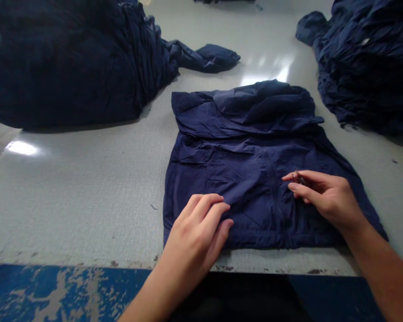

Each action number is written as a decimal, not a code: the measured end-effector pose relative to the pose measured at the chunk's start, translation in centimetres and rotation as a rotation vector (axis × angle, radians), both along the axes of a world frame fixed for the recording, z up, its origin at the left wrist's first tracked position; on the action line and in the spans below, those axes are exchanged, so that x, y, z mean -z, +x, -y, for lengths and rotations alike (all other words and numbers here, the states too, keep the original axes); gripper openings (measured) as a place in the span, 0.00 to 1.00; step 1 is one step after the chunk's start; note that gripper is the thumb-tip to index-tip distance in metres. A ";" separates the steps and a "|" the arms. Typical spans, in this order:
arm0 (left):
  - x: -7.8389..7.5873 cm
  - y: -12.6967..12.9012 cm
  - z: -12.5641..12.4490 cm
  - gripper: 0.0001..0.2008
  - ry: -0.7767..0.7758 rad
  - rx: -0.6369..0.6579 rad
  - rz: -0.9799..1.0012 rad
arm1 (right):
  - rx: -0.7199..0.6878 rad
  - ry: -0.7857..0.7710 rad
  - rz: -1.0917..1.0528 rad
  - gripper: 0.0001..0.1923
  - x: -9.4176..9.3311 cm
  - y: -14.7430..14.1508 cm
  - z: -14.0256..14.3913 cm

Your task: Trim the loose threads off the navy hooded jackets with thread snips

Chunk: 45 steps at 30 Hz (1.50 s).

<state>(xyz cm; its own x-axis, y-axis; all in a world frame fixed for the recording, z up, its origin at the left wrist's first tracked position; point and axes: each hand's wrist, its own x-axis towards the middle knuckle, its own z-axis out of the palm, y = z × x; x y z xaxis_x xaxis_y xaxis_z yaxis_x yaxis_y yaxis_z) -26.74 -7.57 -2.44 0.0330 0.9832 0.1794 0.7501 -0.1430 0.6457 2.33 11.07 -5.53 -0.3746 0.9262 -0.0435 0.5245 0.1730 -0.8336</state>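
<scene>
A dark navy garment (242, 179) lies on the table in front of me, its far part folded and bunched up. A seam runs down its middle toward the near hem. My left hand (198, 228) rests on the garment's lower left part, fingers loosely bent and apart, with nothing seen in it. Over the right part of the garment is my right hand (325, 194), closed around small metal thread snips (298, 177). Only the tips of the snips show between thumb and fingers; the rest is hidden in the palm.
A large heap of navy garments (70, 67) stands at the back left, with a sleeve-like end (211, 58) trailing right. Another navy heap (372, 67) is at the back right. A loose thread (153, 207) lies on the grey tabletop (87, 188). The table's front edge is worn.
</scene>
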 end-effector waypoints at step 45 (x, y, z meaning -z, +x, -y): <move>3.2 -6.0 -12.1 0.09 -0.098 -0.065 -0.055 | -0.653 0.377 -0.020 0.03 2.4 -14.4 -4.6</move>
<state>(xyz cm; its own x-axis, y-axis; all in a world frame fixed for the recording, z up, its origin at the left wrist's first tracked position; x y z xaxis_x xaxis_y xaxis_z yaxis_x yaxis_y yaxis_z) -32.73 4.50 -5.64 -0.0246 0.9963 0.0822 0.7905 -0.0310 0.6116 -12.12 15.64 -7.96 -0.8498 0.4665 0.2454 0.2029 0.7191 -0.6646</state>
